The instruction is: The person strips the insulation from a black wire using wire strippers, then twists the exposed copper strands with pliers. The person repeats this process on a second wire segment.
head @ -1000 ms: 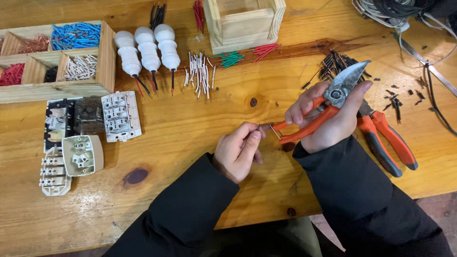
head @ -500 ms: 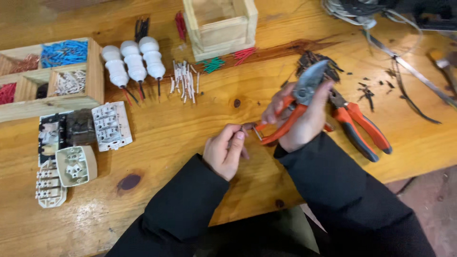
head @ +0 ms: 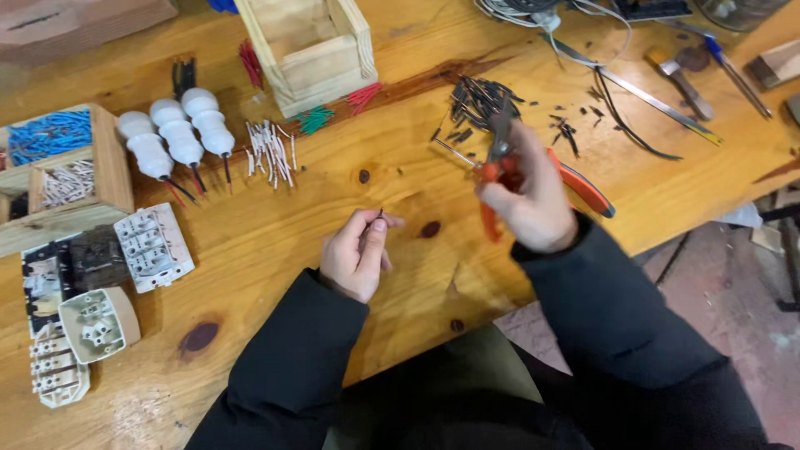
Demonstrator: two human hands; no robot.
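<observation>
- Short dark wire (head: 379,215) pinched between left hand (head: 357,254) fingertips, low over the table (head: 275,242), just left of a dark knot.
- Half a second back, both hands together at the wire's end; now well apart, right hand (head: 529,204) lifted toward the dark offcuts (head: 479,96).
- Probably one cut or strip just finished, the wire now free of the tool.
- Right grip closed round orange-handled pliers (head: 500,154), jaws pointing up and away, blurred; open or shut, cannot tell.
- Second pair of pliers (head: 587,190) flat on the table just behind that hand.
- Farther out: white wire bits (head: 271,150), three white lamp holders (head: 179,137), green and red bits by a small wooden box (head: 312,46).
- Left edge: divided tray (head: 104,179) with blue and white pieces, white socket parts (head: 154,246) below it.
- Table of warm, varnished, knotty wood; bare reddish floor (head: 717,283) to the right.
</observation>
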